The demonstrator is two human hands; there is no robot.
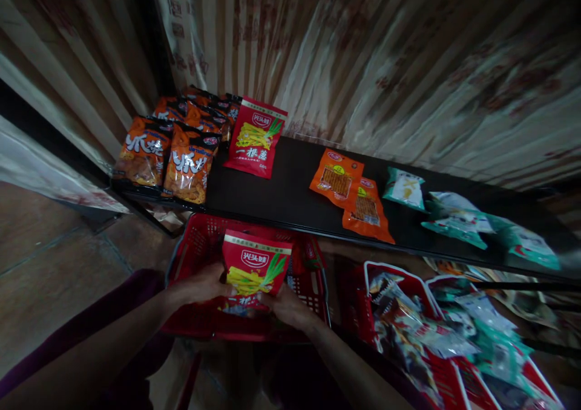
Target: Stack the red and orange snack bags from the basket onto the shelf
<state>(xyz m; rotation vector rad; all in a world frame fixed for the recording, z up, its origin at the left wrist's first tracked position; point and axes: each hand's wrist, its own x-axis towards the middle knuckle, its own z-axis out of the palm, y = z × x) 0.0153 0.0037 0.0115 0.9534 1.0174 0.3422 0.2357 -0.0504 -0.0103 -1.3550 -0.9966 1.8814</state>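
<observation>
Between my two hands is a red snack bag (255,268) with yellow sticks and a green scallion printed on it. My left hand (206,283) grips its left edge, fingers closed. On its lower right edge my right hand (288,304) is closed too, thumb on the front. The bag is held above a red shopping basket (200,234), whose contents are partly hidden. A matching red snack bag (256,138) stands upright on the black shelf (285,189) just beyond, beside several orange-and-black snack bags (188,165).
Orange snack packets (338,177) lie mid-shelf, with several green-and-white bags (458,219) to the right. Two more red baskets, one with brown-and-white packets (408,325) and one with green bags (492,331), stand below right. A pleated curtain (327,53) hangs behind the shelf.
</observation>
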